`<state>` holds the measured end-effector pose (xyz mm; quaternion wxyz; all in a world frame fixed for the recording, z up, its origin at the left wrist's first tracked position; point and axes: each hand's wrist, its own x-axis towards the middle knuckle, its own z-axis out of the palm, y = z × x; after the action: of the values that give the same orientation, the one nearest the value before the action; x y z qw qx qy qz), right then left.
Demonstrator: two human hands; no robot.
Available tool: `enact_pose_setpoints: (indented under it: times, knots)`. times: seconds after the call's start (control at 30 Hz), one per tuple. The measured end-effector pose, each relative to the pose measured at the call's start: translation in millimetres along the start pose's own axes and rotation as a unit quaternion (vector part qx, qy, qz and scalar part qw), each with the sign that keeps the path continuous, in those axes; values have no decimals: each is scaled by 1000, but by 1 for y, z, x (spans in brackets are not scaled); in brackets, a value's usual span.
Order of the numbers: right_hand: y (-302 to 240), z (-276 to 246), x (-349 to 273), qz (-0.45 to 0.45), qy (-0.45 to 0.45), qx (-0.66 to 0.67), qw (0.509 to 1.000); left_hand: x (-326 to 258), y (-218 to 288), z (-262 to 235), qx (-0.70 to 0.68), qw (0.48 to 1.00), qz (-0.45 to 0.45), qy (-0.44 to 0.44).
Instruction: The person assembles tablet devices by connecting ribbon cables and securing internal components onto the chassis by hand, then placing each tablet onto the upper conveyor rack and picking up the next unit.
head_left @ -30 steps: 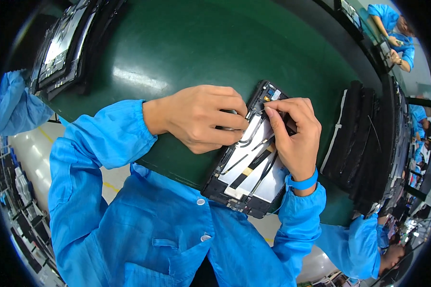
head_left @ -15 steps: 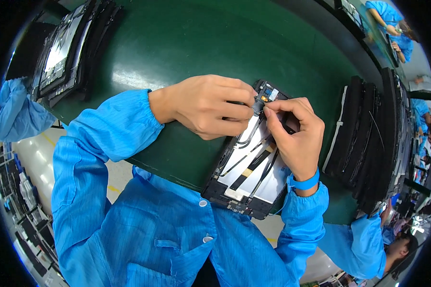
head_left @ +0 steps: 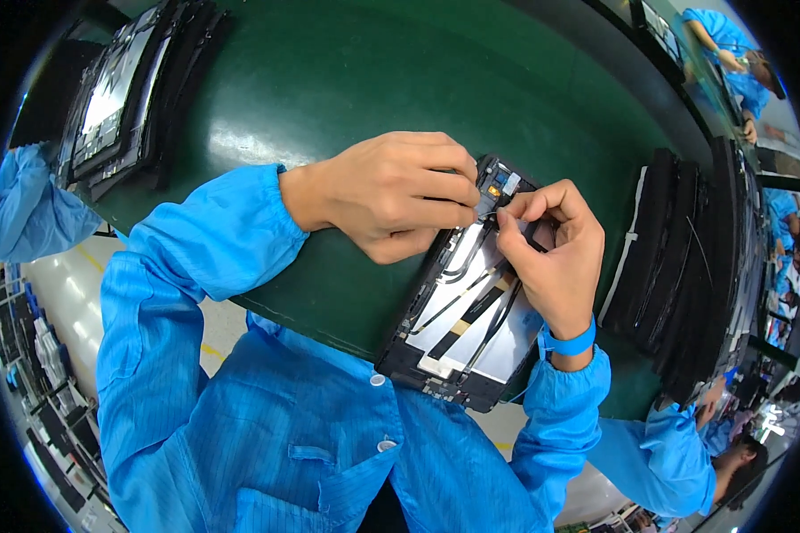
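Tablet chassis (head_left: 467, 324), opened with its back off, lies tilted across the near edge of the green desk (head_left: 329, 80), its lower end hanging past the rim toward the person's chest at about six o'clock; that overhang likely brings the top end close under the eyes. Its inside shows a pale metal plate (head_left: 484, 342) crossed by dark flat cables (head_left: 471, 306). Stacks of similar dark panels stand on edge at three o'clock (head_left: 684, 266) and lie at ten o'clock (head_left: 116, 98), within arm's reach on both sides.

Left hand (head_left: 391, 191) comes in from nine o'clock and rests on the upper left rim of the chassis, fingers curled narrow and pinched at the small camera part (head_left: 498, 182) at the top end, apparently steadying it. Right hand (head_left: 556, 258) lies over the upper right of the plate, thumb and forefinger closed tight on something tiny just beside the left fingertips; what it pinches I cannot tell. A blue wrist strap (head_left: 571, 342) circles the right wrist, probably for static.
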<state>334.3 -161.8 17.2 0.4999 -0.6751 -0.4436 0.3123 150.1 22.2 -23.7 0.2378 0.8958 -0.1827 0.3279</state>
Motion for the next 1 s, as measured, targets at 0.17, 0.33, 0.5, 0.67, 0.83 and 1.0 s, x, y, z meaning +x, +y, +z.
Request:
enact_pose_setpoints:
  times: [0.17,0.33,0.5,0.67,0.83,1.0]
  knots:
    - [1,-1,-1,7,-9,12,1000,-2,4,0,-30,999,-31,-7]
    - [5,-2,-1,-6,-10,-3,1000,-3,12,1,-21,999,-49,-10]
    - [3,-4,-3,-89,19,-139,986,2,61,2,32,983,-170,-70]
    - [-7,-21,-5,-158,82,-215,960,-2,136,4,-80,969,-124,-196]
    - [-11,-43,-14,-151,162,-165,961,4,117,23,49,977,-77,-193]
    - [-9,-61,-26,-184,240,-161,940,34,14,19,99,983,-95,-123]
